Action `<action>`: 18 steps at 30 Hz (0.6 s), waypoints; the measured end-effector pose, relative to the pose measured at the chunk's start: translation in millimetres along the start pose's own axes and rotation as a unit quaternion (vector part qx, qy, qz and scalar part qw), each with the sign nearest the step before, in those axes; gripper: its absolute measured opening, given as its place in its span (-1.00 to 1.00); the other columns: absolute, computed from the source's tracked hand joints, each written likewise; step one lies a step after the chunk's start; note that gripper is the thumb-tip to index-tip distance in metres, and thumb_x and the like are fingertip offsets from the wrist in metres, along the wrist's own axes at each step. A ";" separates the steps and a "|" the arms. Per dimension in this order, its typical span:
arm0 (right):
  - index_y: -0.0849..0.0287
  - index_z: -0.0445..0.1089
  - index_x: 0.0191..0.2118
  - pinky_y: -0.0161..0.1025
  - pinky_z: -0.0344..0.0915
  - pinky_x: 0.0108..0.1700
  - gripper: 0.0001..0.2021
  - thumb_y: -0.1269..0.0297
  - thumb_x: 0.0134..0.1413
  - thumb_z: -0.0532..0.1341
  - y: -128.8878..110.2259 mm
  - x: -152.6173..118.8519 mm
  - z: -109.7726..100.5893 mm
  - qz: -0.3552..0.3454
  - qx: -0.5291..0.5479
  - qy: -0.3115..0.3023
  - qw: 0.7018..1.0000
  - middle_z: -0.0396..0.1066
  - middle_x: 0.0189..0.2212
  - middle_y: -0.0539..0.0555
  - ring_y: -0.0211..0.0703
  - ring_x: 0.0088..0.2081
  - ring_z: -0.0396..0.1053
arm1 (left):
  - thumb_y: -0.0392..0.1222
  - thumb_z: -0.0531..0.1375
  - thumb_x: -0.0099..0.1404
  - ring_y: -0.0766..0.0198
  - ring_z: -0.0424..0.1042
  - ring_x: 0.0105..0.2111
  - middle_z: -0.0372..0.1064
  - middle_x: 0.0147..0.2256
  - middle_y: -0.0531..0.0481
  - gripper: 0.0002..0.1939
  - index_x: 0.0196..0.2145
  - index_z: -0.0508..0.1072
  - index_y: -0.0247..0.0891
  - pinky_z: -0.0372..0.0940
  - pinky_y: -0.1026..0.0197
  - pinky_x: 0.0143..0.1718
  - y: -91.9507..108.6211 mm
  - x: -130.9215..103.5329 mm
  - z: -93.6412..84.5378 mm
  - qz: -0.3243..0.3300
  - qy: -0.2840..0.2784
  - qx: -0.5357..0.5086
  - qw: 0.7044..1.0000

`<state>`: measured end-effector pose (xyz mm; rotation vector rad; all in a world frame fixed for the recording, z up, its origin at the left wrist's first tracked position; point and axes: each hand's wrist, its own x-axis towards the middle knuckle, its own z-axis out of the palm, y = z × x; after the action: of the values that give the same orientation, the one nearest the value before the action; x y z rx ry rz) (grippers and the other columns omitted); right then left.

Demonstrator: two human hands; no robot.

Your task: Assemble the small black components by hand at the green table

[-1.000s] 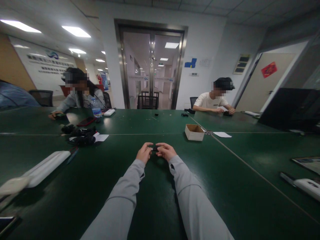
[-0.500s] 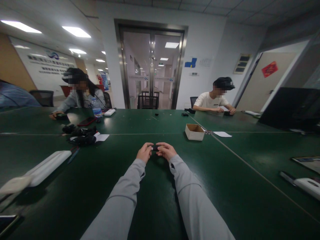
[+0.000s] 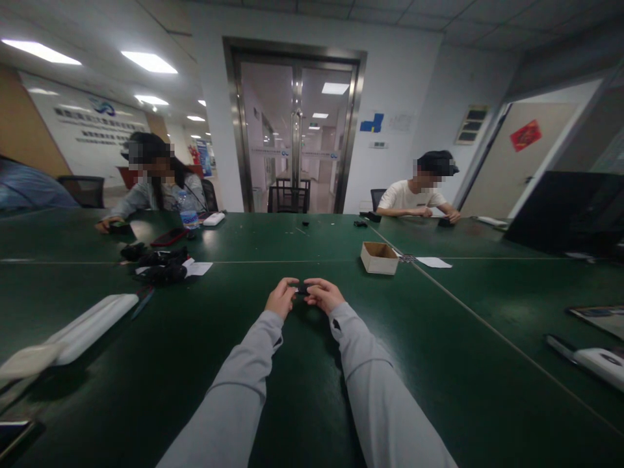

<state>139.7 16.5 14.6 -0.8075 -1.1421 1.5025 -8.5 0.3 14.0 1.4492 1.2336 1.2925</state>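
Note:
Straight ahead, just above the green table, both hands meet at a small black stick with a silvery end [image 3: 303, 290], which looks like a USB stick. My right hand [image 3: 325, 294] pinches its dark body between thumb and fingers. From the other side, my left hand [image 3: 281, 298] has its fingertips closed at the silvery end. Fingers cover part of the stick, so its full outline is hidden. Beyond the hands, to the right, stands an open cardboard box [image 3: 379, 261].
Black cables or straps [image 3: 163, 265] lie left with white paper, near a red-edged phone [image 3: 169, 237] and water bottle [image 3: 188, 211]. A long white device [image 3: 97, 328] is nearer. Two people sit across the table [image 3: 234, 286]. A dark monitor [image 3: 565, 211] stands right.
My hands and the black stick stay almost where they were. Across the table on the right, the person's hands have shifted slightly over a dark item.

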 end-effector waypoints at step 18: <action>0.24 0.40 -0.31 -0.44 0.33 -0.55 -0.75 0.43 -0.26 0.30 1.3 1.4 -1.8 0.000 -0.003 -0.006 1.000 0.35 -0.62 0.01 -0.26 -0.56 0.37 | -0.17 0.04 0.09 0.48 0.12 -0.75 0.19 -0.64 0.14 -0.73 -0.22 0.32 -0.24 0.02 0.43 -0.73 0.2 -0.2 -0.2 0.003 -0.007 -0.002 1.000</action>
<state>140.5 18.3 12.9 -0.8030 -1.1556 1.5063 -8.6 0.1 14.2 1.4585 1.2165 1.2862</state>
